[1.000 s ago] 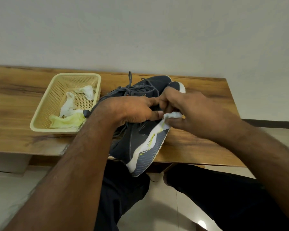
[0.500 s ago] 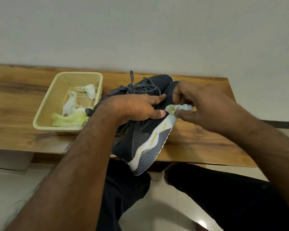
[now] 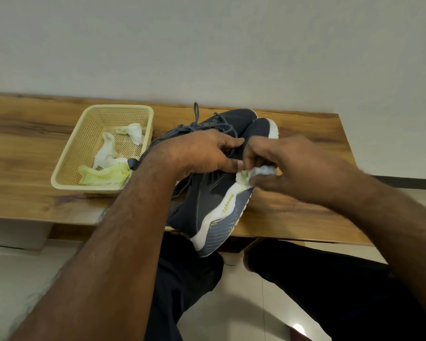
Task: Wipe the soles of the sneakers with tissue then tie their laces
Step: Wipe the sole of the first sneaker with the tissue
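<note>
— Plain pale wall (image 3: 207,45) behind, long wooden bench (image 3: 35,193) in front of it. Where's the action?

— On the near sneaker (image 3: 207,205), dark grey, tipped on its side at the bench's front edge, heel hanging over the person's lap, white and grey sole (image 3: 219,232) turned to the right. The left hand (image 3: 202,156) lies over its upper, fingers curled round the shoe, thumb along the side.

— And the right hand?

— The right hand (image 3: 293,168) pinches a crumpled white tissue (image 3: 256,172), faintly green-stained, fingers bunched tight, pressing it on the sole's white edge near the forefoot.

— The second sneaker?

— The second sneaker (image 3: 231,118) sits just behind, touching the first, grey laces (image 3: 197,124) loose on top.

— Anything further out?

— To the left, a yellow mesh basket (image 3: 67,168) holds used tissues (image 3: 108,166), white and greenish. Below, dark trousers (image 3: 330,291) and pale floor tiles (image 3: 219,316).
</note>
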